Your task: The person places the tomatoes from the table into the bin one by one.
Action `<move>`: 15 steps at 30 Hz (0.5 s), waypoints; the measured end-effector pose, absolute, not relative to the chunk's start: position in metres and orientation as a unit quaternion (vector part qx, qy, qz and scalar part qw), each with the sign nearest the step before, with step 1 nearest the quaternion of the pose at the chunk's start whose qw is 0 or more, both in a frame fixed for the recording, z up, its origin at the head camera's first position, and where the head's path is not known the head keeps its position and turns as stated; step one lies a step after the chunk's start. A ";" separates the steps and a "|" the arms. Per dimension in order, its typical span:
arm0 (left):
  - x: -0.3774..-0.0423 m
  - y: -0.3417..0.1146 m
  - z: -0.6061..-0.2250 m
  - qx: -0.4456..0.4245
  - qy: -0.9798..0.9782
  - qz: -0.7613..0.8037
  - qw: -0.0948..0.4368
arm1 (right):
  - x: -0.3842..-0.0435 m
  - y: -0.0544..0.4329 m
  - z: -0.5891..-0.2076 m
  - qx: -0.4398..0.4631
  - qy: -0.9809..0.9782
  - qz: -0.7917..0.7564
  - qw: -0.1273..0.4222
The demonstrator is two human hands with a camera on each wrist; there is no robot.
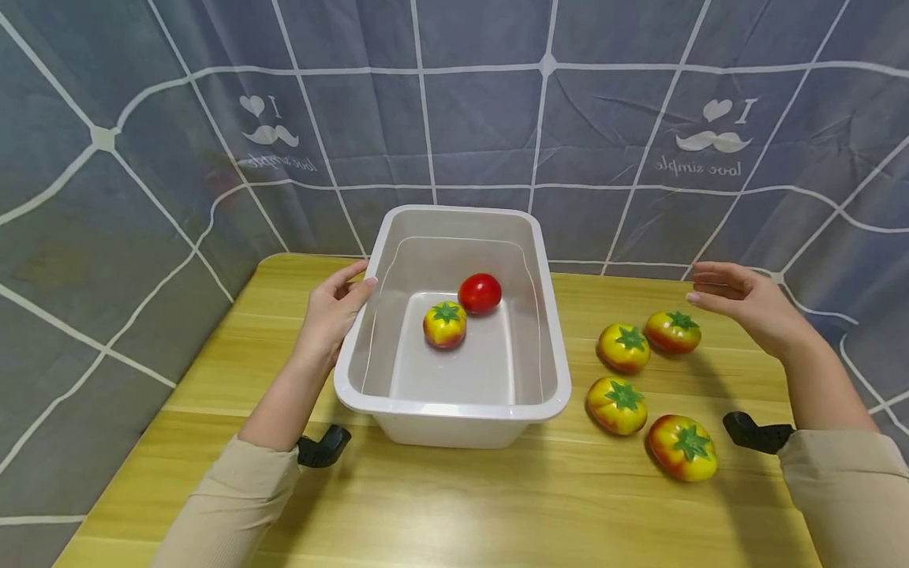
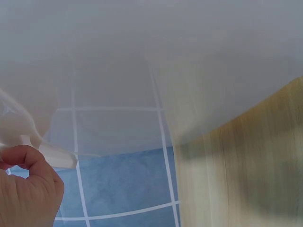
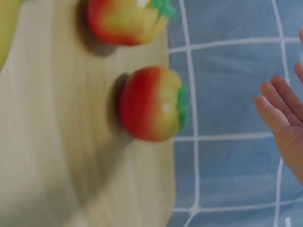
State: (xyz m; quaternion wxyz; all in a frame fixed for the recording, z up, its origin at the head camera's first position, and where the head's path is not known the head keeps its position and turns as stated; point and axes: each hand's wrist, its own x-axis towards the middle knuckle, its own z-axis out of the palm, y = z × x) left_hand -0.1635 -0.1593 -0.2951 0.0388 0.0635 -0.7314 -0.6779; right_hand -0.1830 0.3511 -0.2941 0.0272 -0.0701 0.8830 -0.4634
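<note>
A light grey plastic basin [image 1: 454,411] stands on the table. My left hand [image 1: 332,314] grips its left rim, thumb over the edge; in the left wrist view the hand [image 2: 31,189] pinches the rim at lower left. Inside lie a red tomato [image 1: 480,293], glossy and apparently artificial, and a yellow-red one [image 1: 445,325] with a green leafy top. Above the table at the right, my right hand [image 1: 753,304] is held with fingers extended and nothing in it. Nearest to it is a yellow-red tomato [image 1: 672,332], apart from the fingers.
Several more yellow-red tomatoes lie right of the basin, among them one at the front [image 1: 683,448] and one close to the basin [image 1: 616,405]. A blue-grey curtain [image 1: 483,126] with white lines hangs behind the wooden table [image 1: 440,505] and along both sides.
</note>
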 end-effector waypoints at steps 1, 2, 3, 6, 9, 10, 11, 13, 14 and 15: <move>-0.163 -0.160 -0.295 0.065 -0.731 -0.678 0.039 | -0.182 0.355 -0.297 -0.070 0.881 -0.466 0.030; -0.163 -0.160 -0.295 0.065 -0.732 -0.677 0.040 | -0.180 0.358 -0.301 -0.065 0.880 -0.470 0.031; -0.163 -0.160 -0.295 0.067 -0.733 -0.676 0.040 | -0.179 0.362 -0.304 -0.062 0.878 -0.473 0.033; -0.162 -0.161 -0.296 0.067 -0.735 -0.674 0.039 | -0.175 0.371 -0.313 -0.056 0.873 -0.483 0.031; -0.162 -0.161 -0.296 0.067 -0.735 -0.674 0.037 | -0.171 0.379 -0.323 -0.046 0.868 -0.494 0.028; -0.163 -0.161 -0.296 0.068 -0.733 -0.675 0.038 | -0.170 0.381 -0.326 -0.044 0.866 -0.497 0.027; -0.163 -0.160 -0.296 0.069 -0.732 -0.677 0.038 | -0.168 0.384 -0.329 -0.041 0.867 -0.496 0.028; -0.164 -0.160 -0.295 0.070 -0.731 -0.677 0.040 | -0.166 0.389 -0.335 -0.034 0.869 -0.492 0.032; -0.164 -0.159 -0.295 0.069 -0.731 -0.678 0.040 | -0.164 0.391 -0.338 -0.031 0.870 -0.491 0.034; -0.164 -0.159 -0.295 0.068 -0.732 -0.677 0.040 | -0.163 0.394 -0.341 -0.029 0.870 -0.492 0.037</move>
